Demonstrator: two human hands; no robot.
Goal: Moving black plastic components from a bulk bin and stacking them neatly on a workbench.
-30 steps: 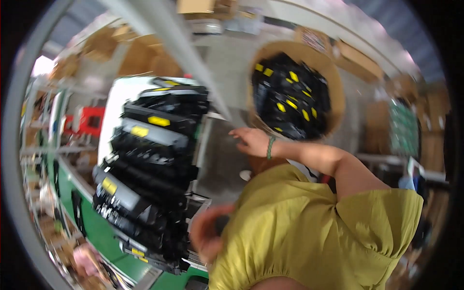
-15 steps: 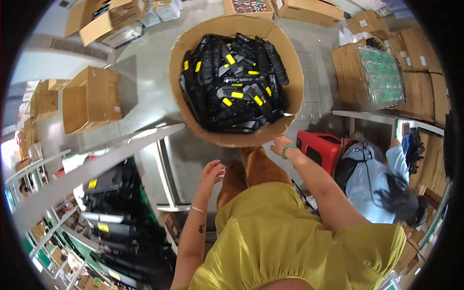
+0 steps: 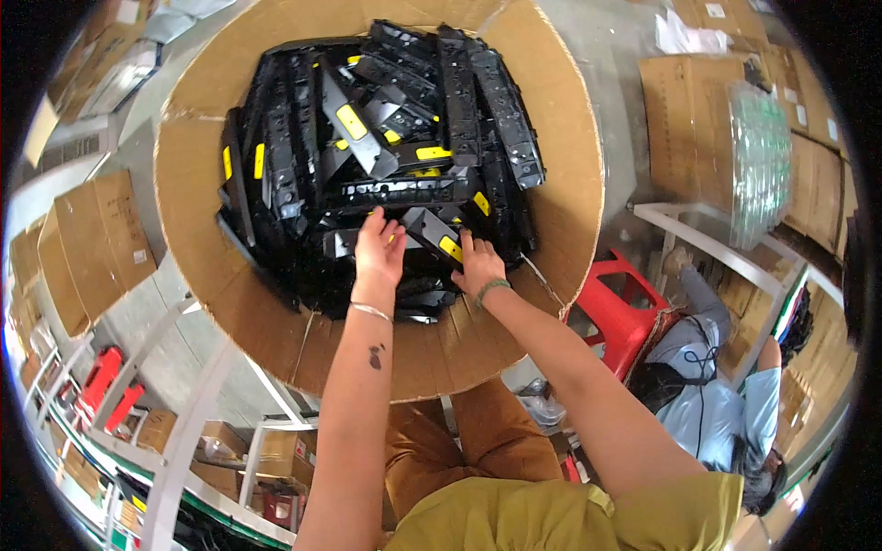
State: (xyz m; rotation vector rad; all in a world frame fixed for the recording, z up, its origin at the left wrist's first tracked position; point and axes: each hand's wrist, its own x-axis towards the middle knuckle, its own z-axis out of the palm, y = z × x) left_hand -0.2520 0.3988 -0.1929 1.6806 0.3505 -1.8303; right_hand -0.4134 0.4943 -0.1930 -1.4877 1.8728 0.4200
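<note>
A big cardboard box [image 3: 197, 216] with a rounded rim holds a jumble of long black plastic parts [image 3: 459, 110], many bearing yellow labels. Both my arms reach over its near side. My right hand [image 3: 481, 266], with a green bracelet on the wrist, grips the near end of a black plastic part [image 3: 430, 228] with a yellow label; thumb and fingers lie on either side of that end. Just left of this part, my left hand [image 3: 378, 253] hovers over the pile with fingers apart and slightly curled, apparently holding nothing. Its fingertips are close to the part's left end.
A red plastic stool [image 3: 617, 308] stands right of the box, beside a person in light blue [image 3: 703, 395] who is bent low. A white metal frame [image 3: 707, 239] and stacked cartons [image 3: 689, 119] lie further right. An open carton [image 3: 96, 248] sits at left, above metal racks [image 3: 170, 432].
I have leaned in over the box, which looks larger and nearer. Both hands have moved from outside its near rim into it, and the right hand has taken hold of a labelled black part.
</note>
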